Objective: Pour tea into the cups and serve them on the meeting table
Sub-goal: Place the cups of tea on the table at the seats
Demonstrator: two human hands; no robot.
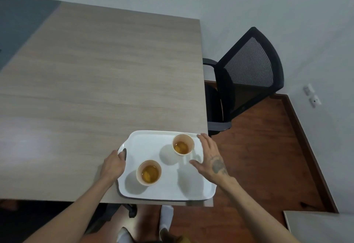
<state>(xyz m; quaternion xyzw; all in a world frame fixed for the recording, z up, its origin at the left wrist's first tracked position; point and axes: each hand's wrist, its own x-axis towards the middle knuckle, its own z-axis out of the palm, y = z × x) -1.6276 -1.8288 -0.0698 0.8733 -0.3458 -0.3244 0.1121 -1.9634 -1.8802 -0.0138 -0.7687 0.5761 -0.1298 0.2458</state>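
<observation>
**Tea service: cups filled, tray at table corner, serving outstanding**

Item 1. White rectangular plastic tray with cut-out handles (168, 191): rests on the near right corner of the pale wood-grain meeting table (99, 82), its right and near edges slightly overhanging the table edge.

Item 2. Near beige paper cup (148, 172): upright on the tray's left half, holding amber tea. Pouring judged done.

Item 3. Far beige paper cup (183, 144): upright toward the tray's far right corner, likewise holding amber tea, well apart from the first.

Item 4. Left hand (113, 165): fingers curled closed around the tray's left handle.

Item 5. Right hand (209, 157): fingers spread and flat, hovering over the tray's right edge just beside the far cup, gripping nothing; whether it touches the rim cannot be told.

Item 6. Black mesh-backed office chair (247, 74): stands at the table's right side, unoccupied.

Status. Both cups sit on the tray, none yet on the bare tabletop. Judged remaining: lift each cup off and set it at a seat, then remove the tray.
</observation>
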